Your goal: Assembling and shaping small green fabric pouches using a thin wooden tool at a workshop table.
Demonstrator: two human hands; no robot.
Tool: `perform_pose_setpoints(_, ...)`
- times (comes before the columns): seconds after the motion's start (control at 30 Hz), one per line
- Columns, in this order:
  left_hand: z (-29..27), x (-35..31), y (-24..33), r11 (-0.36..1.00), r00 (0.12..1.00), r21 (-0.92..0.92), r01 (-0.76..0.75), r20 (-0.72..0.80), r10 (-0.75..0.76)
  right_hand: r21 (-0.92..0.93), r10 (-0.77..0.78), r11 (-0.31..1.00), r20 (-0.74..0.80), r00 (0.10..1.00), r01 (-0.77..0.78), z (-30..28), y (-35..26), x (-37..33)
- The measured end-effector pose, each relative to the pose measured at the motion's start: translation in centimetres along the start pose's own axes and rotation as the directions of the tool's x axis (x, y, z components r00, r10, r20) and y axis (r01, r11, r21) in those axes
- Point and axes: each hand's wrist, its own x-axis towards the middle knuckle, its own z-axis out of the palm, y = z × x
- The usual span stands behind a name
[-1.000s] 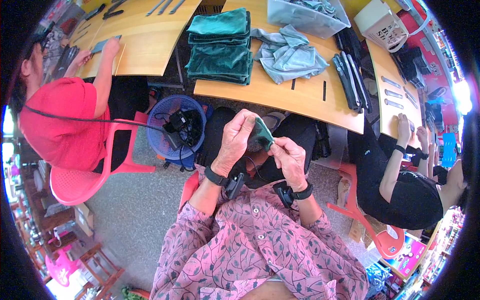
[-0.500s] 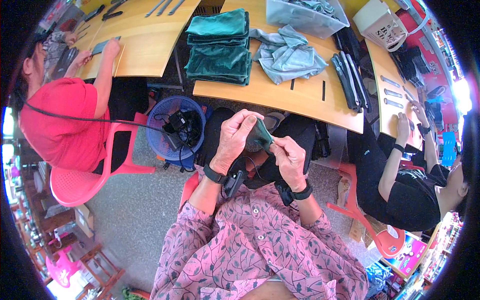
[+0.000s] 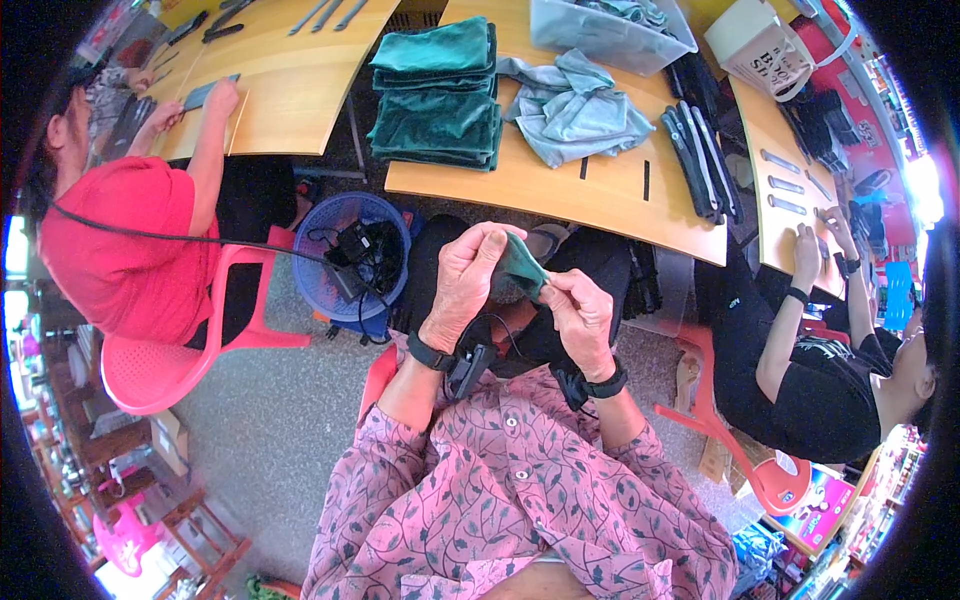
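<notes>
Above my lap, between both hands, a small piece of dark green velvety fabric (image 3: pixel 521 270) is stretched. My left hand (image 3: pixel 465 278) pinches its upper left end between thumb and fingers. At the lower right corner my right hand (image 3: pixel 577 316) grips it with thumb and forefinger. On the wooden table (image 3: pixel 540 196) beyond my hands stand stacked green velvet pieces (image 3: pixel 436 128). Crumpled pale grey-green cloth (image 3: pixel 583 115) lies to the right of the stack.
A translucent bin (image 3: pixel 610 40) with cloth stands at the table's back; dark folded strips (image 3: pixel 692 160) lie at its right end. A blue basket (image 3: pixel 318 270) of cables sits on the floor. Co-workers sit left in a red shirt (image 3: pixel 125 240) and right in black (image 3: pixel 825 400).
The green fabric has tilted slightly between my fingers and shows more of its face. Both hands stay in nearly the same place with the same grip.
</notes>
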Motion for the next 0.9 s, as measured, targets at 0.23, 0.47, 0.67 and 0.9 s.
perform_pose_setpoints(0.23, 0.4, 0.0, 0.1, 0.997, 1.0, 0.075, -0.026, 0.019, 0.025, -0.085, -0.085, 0.993, -0.038, 0.996, 0.081, 0.0, -0.1, 0.1)
perform_pose_setpoints(0.47, 0.4, -0.3, -0.7, 1.0, 0.998, 0.027, -0.01, 0.062, 0.008, 0.155, 0.032, 0.987, -0.019, 0.999, -0.028, 0.3, -0.1, -0.7)
perform_pose_setpoints(0.67, 0.9, -0.3, -0.3, 1.0, 0.999, -0.012, 0.027, 0.046, -0.026, 0.308, 0.178, 0.936, 0.005, 0.984, -0.171, 0.7, 0.2, -1.0)
perform_pose_setpoints(0.9, -1.2, 1.3, 1.1, 0.945, 0.991, 0.298, -0.134, 0.042, 0.127, 0.178, 0.268, 0.946, 0.039, 0.963, -0.271, 0.3, -0.4, -0.3)
